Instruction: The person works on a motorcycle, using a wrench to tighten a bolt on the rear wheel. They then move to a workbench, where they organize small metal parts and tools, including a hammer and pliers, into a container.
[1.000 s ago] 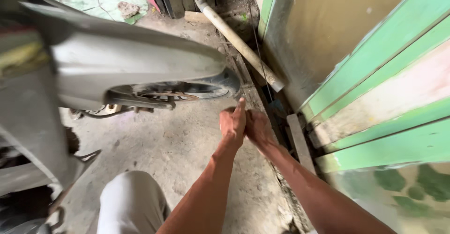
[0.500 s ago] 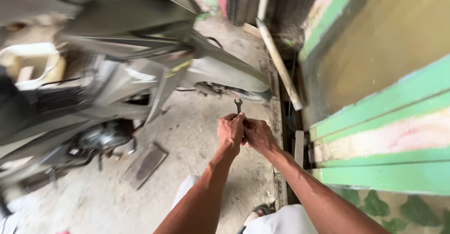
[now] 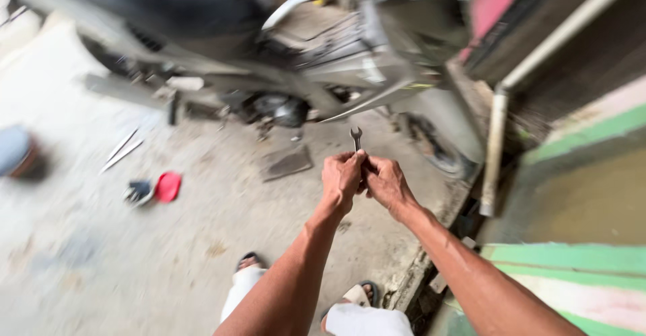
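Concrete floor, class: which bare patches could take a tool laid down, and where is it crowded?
Bare concrete floor lies between the red cap, the flat plate and the sandalled feet; more lies bare at lower left. It is crowded under the motorbike, and along the white pipe at the right wall. Both hands grip a spanner.

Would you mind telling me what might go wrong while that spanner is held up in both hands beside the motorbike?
The small open-ended spanner is pinched only at its lower end between the left hand and right hand, so it could slip and drop onto the feet, which are in open sandals. Loose bits lie on the concrete floor, such as the red cap and flat plate, and could trip a step.
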